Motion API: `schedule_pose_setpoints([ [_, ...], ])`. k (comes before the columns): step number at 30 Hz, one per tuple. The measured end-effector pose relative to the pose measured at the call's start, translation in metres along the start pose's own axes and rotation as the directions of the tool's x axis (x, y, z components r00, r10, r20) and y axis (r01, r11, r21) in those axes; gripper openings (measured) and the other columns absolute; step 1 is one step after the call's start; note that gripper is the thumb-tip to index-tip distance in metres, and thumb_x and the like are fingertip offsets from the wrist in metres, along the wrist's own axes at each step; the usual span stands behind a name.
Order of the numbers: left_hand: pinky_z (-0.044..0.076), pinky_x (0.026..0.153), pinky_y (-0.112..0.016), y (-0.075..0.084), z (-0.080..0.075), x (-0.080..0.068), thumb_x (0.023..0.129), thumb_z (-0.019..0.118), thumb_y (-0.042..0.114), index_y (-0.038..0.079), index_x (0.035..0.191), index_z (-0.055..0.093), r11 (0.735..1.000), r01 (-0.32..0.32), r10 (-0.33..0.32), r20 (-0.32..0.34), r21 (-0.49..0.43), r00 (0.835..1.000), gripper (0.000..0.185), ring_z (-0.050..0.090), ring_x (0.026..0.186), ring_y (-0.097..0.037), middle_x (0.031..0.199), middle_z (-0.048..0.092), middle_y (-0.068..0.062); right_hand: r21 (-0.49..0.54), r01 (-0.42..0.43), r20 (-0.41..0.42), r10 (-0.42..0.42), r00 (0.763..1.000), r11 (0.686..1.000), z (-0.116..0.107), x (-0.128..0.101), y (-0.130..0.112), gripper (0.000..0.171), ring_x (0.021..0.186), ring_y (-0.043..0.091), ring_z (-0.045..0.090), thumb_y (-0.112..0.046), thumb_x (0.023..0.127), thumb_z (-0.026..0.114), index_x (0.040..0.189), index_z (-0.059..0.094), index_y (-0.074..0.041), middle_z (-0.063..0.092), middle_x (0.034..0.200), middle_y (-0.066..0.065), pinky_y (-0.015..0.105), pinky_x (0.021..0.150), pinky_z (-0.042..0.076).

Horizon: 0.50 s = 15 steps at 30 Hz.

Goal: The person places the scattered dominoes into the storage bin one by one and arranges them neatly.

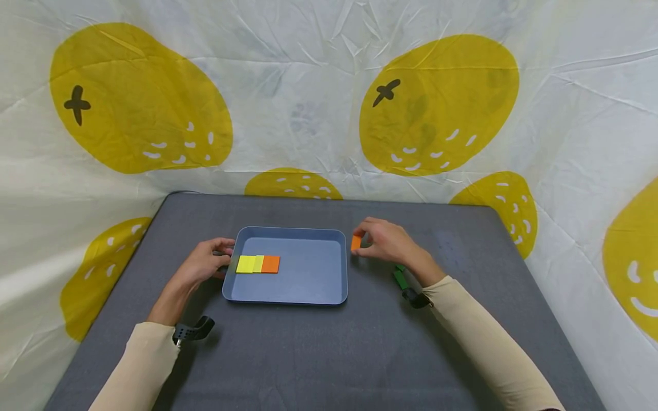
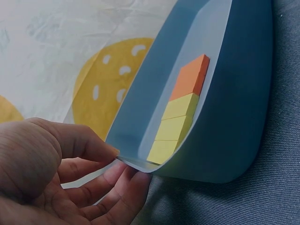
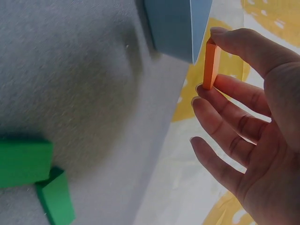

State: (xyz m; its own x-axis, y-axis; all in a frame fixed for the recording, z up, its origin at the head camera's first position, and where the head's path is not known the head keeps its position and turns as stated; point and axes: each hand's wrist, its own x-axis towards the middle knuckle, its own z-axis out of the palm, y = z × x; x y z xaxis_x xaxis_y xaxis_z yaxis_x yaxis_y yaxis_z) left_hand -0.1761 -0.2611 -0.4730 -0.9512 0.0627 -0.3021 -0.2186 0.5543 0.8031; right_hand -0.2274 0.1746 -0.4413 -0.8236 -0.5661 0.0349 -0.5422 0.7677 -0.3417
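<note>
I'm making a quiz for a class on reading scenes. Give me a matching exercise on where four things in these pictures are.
Things:
1. loose orange block
2. green blocks
3. row of yellow and orange blocks
4. blue tray

Places:
A. on the grey table beside the right wrist
B. inside the tray, at its left end
C. pinched by the right hand
D. edge held by the left hand

Pairs: 1-C, 2-A, 3-B, 4-D

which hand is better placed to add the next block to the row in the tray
Right, most likely. The right hand already pinches an orange block just outside the blue tray. The left hand grips the tray's edge and holds no block.
</note>
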Motion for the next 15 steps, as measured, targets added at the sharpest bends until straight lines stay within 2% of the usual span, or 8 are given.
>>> schedule_pose_setpoints([
  [15,0.061,0.079,-0.047,0.002,-0.001,0.0,0.099,0.054,0.002,-0.002,0.149,0.045,1.0,0.012,-0.013,-0.006,-0.007,1.0,0.05,0.056,0.111,-0.039,0.132,0.05,-0.027,-0.031,0.041,0.039,-0.04,0.998,0.999,0.001,0.02,-0.026,0.038,0.092,0.018,0.067,-0.04,0.084,0.081,0.114,0.074,-0.017,0.066,0.108,-0.003,0.035,0.073,0.055],
])
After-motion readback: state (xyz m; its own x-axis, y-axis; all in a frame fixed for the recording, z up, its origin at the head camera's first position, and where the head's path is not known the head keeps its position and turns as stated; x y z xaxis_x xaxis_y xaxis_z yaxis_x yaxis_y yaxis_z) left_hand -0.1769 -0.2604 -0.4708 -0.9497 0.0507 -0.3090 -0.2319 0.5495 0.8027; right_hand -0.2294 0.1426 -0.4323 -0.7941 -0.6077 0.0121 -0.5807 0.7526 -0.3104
